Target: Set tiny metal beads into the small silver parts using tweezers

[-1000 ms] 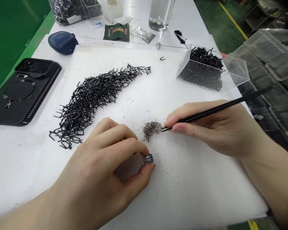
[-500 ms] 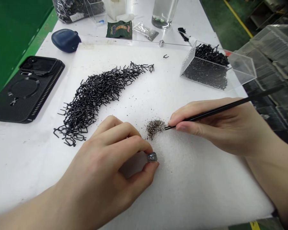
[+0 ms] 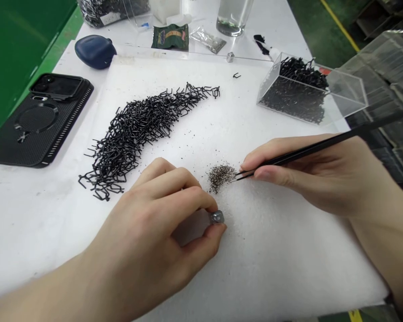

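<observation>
Between thumb and forefinger, my left hand [image 3: 164,223] pinches a small grey, glossy block with rounded corners [image 3: 217,217], one face turned to the right. My right hand [image 3: 305,174] holds black tweezers [image 3: 295,155] like a pen. Their fine tips are slightly apart at the right edge of a little pile of tiny brown and silvery grains [image 3: 220,175]. Whether a grain sits between the tips is too small to tell. Beyond my left hand lies a long heap of black, forked plastic pieces [image 3: 144,125] on the white work surface [image 3: 289,268].
A clear box [image 3: 309,94] of black pieces stands at the right. A black-cased phone [image 3: 36,120] and a dark blue rounded object [image 3: 96,51] lie at the left. Along the back are a green packet [image 3: 170,37], a small clear bag [image 3: 208,39] and a clear container of liquid [image 3: 233,18].
The tweezer tips, closed together before, are now slightly apart beside the grains. The whole view has shifted slightly; my left hand keeps its pinch on the grey block.
</observation>
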Motion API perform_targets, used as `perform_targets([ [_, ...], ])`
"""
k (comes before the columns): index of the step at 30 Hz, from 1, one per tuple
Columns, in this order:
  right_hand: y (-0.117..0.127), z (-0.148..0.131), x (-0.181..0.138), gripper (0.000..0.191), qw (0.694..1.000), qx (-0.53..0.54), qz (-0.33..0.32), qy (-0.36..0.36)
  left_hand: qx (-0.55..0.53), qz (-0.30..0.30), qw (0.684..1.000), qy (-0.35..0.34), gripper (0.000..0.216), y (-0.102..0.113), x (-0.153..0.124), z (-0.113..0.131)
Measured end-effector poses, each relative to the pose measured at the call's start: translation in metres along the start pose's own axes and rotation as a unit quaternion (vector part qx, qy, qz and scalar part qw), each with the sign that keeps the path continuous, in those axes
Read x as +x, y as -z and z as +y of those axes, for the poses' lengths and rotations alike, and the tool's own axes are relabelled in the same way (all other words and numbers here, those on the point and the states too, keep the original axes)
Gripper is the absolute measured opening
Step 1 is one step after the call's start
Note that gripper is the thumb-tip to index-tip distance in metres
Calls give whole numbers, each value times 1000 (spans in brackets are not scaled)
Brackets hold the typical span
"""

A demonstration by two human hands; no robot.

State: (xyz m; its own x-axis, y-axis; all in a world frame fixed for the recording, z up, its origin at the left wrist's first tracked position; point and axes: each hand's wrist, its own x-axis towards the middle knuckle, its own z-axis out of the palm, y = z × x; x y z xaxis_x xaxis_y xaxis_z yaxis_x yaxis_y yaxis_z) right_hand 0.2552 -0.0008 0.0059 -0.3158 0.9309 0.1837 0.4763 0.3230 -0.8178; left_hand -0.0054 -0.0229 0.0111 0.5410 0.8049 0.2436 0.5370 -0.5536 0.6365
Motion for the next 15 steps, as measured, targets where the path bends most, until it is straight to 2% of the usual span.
perform_targets([
  [1, 0, -1, 0, 6, 1000, -2, -2, -1, -1, -16, 1000, 8, 3, -1, -1, -1],
  [6, -1, -3, 0, 12, 1000, -2, -9, -5, -3, -8, 1000, -6, 7, -4, -4, -3],
  [15, -1, -1, 1, 12, 999, 28, -19, 8, 4, -18, 1000, -3, 5, 2, 2, 2],
])
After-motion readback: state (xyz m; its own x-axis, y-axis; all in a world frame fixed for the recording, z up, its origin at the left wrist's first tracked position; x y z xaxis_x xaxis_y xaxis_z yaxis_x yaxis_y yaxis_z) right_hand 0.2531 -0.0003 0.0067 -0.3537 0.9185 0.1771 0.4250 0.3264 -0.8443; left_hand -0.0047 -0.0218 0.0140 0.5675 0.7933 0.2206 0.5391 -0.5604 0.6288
